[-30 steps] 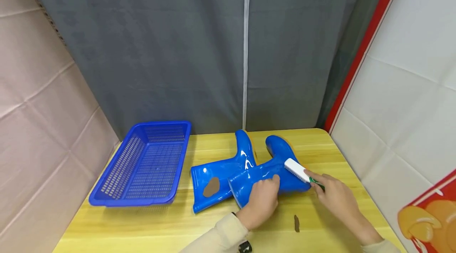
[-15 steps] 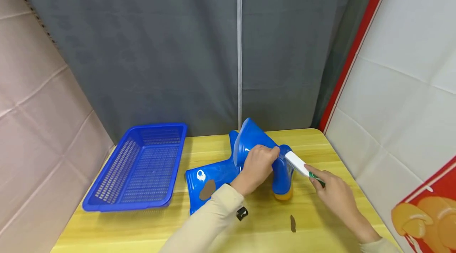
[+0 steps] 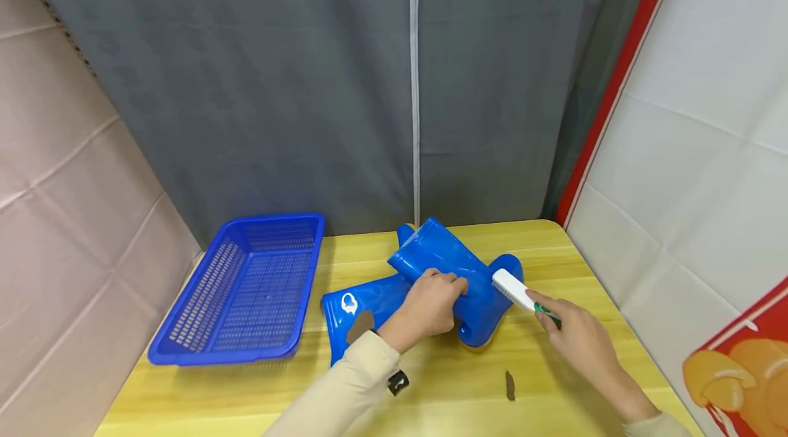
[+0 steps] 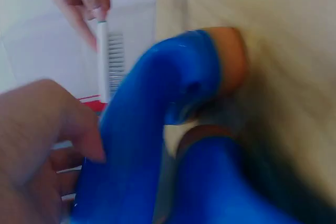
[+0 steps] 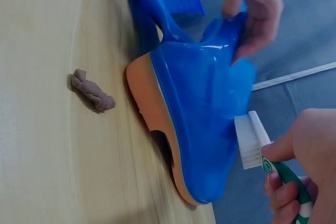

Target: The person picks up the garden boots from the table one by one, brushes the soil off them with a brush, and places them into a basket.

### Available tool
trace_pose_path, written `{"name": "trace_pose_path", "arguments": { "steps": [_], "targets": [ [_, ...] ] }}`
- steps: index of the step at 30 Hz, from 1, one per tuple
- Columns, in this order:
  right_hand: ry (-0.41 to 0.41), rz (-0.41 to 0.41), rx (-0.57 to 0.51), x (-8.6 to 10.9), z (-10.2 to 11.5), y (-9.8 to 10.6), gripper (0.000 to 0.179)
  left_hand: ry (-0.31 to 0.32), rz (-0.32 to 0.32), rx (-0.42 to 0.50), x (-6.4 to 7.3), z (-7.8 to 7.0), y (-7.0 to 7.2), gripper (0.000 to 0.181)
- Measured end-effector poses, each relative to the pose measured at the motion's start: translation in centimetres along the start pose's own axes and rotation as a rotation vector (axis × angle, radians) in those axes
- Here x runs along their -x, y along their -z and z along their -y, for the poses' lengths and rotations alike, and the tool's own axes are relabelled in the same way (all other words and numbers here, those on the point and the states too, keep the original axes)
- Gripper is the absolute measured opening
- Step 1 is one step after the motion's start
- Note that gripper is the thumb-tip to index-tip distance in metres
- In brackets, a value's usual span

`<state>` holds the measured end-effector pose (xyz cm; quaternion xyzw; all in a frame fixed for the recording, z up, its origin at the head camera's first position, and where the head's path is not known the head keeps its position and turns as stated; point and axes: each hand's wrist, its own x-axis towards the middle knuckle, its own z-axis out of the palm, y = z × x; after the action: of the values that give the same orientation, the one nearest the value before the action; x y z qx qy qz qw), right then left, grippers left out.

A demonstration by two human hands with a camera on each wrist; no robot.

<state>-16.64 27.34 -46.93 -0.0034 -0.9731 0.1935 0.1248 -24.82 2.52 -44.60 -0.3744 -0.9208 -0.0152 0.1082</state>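
My left hand (image 3: 431, 303) grips the shaft of a glossy blue rain boot (image 3: 446, 256), thumb on one side and fingers on the other. That boot leans across the second blue boot (image 3: 375, 297), its opening toward the back left. Its orange sole (image 5: 149, 95) shows in the right wrist view. My right hand (image 3: 581, 341) holds a white scrubbing brush (image 3: 512, 288) by its green handle. The bristles (image 5: 247, 140) are right at the gripped boot's surface. On the second boot's shaft is a brown patch (image 3: 361, 325), partly hidden by my left forearm.
A brown, twisted lump (image 3: 509, 386) lies on the wooden table (image 3: 468, 409) near the front. At the left stands a blue plastic basket (image 3: 215, 358) with mesh walls. A grey curtain (image 3: 308, 115) hangs behind the table, and a white panel (image 3: 695, 150) rises on the right.
My left hand has turned the boot, swinging its opening up toward the back and its foot toward the front, then shifted slightly left. The brush has stayed nearly in place beside it.
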Motion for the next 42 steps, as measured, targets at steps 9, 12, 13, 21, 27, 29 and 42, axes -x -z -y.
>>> {"name": "trace_pose_path", "arguments": {
  "steps": [9,12,13,21,27,29,42],
  "targets": [
    [-0.020,0.001,0.002,-0.1,-0.1,-0.3,0.043,0.120,0.037,0.012,-1.0,-1.1,-2.1,0.034],
    [-0.023,-0.012,0.000,-0.3,-0.3,-0.2,0.042,0.147,0.089,-0.003,-2.2,-1.7,-1.6,0.051],
    [-0.025,-0.016,0.001,-0.3,-0.3,-0.2,0.042,0.152,0.116,0.000,-2.6,-1.9,-1.6,0.059],
    [-0.036,-0.028,0.000,-0.6,-0.6,0.1,0.041,0.191,0.197,-0.053,-5.7,-2.8,-2.4,0.068],
    [-0.037,-0.043,0.005,-0.6,-1.0,0.1,0.039,0.171,0.199,-0.077,-7.4,-2.6,-2.8,0.050],
    [-0.034,-0.048,0.005,-0.7,-1.0,0.0,0.039,0.164,0.178,-0.060,-7.7,-2.6,-3.0,0.045],
    [-0.002,-0.171,0.007,-0.9,-0.6,1.4,0.041,0.070,-0.050,0.003,-9.6,-1.8,-1.6,0.029]
  ]
}}
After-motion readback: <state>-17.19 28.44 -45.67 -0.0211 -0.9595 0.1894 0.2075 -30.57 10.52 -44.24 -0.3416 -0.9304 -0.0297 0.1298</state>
